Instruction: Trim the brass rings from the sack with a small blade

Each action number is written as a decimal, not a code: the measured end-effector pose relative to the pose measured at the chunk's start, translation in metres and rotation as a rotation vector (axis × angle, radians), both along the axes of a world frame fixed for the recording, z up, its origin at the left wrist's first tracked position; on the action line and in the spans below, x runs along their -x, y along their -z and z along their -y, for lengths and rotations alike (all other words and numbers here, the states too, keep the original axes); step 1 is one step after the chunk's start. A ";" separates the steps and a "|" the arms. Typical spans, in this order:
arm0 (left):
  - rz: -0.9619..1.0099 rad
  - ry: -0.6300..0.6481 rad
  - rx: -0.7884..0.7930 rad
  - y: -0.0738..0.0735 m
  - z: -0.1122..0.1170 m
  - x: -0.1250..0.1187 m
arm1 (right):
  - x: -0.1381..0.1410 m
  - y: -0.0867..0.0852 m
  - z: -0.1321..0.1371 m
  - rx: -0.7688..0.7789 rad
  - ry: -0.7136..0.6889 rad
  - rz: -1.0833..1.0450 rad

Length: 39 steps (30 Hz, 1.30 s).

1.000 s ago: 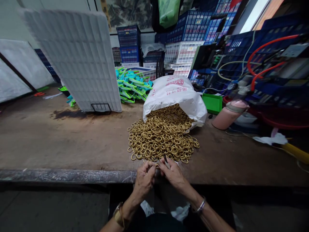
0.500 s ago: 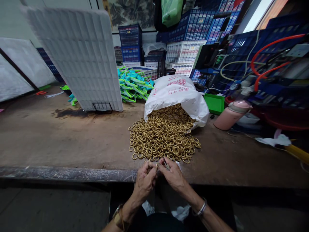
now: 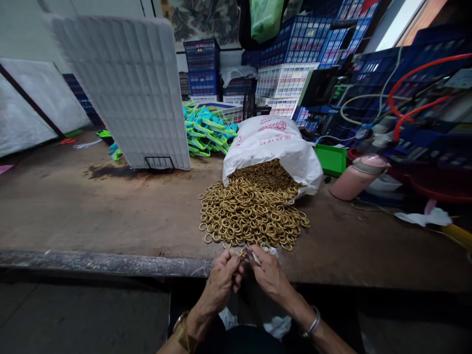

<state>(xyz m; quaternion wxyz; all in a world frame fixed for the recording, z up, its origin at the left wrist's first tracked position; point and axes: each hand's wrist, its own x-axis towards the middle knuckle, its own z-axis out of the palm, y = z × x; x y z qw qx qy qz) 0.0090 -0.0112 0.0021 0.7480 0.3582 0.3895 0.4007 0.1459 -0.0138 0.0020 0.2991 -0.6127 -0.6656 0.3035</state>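
My left hand (image 3: 222, 276) is closed, pinching a brass-coloured ring (image 3: 242, 252) between thumb and forefinger at the table's front edge. Close beside it, my right hand (image 3: 268, 273) is closed around a small slim metal tool (image 3: 255, 258), whose kind I cannot make out. The tool's tip is near the ring; whether they touch is too small to tell. Just beyond my fingers lies a heap of brass-coloured rings (image 3: 250, 216), spilling from the open mouth of a white woven sack (image 3: 265, 142) with red print.
A tall white quilted panel (image 3: 129, 93) stands on the wooden table (image 3: 73, 211) at the left. Green and blue plastic pieces (image 3: 208, 130) are piled behind it. To the right are a green tray (image 3: 331, 160) and a pink bottle (image 3: 357, 179). Stacked crates (image 3: 285, 81) line the back.
My right fingers have drawn slightly away from the left ones, and the tool has tilted. The ring shows more clearly between the hands. The whole view has shifted slightly.
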 end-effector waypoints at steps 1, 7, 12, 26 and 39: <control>-0.002 -0.004 -0.011 0.000 0.000 0.000 | 0.000 0.000 0.002 -0.001 -0.034 0.044; -0.053 0.004 -0.007 -0.002 0.001 0.001 | 0.003 0.003 0.004 -0.021 -0.087 0.215; -0.073 -0.003 -0.030 -0.002 0.001 0.001 | 0.002 0.006 0.002 -0.029 -0.090 0.286; -0.024 0.037 -0.056 -0.022 0.013 0.005 | -0.013 0.005 -0.001 0.055 -0.028 0.425; 0.255 -0.102 0.116 -0.018 0.000 0.024 | 0.005 0.009 -0.006 -0.004 0.077 0.521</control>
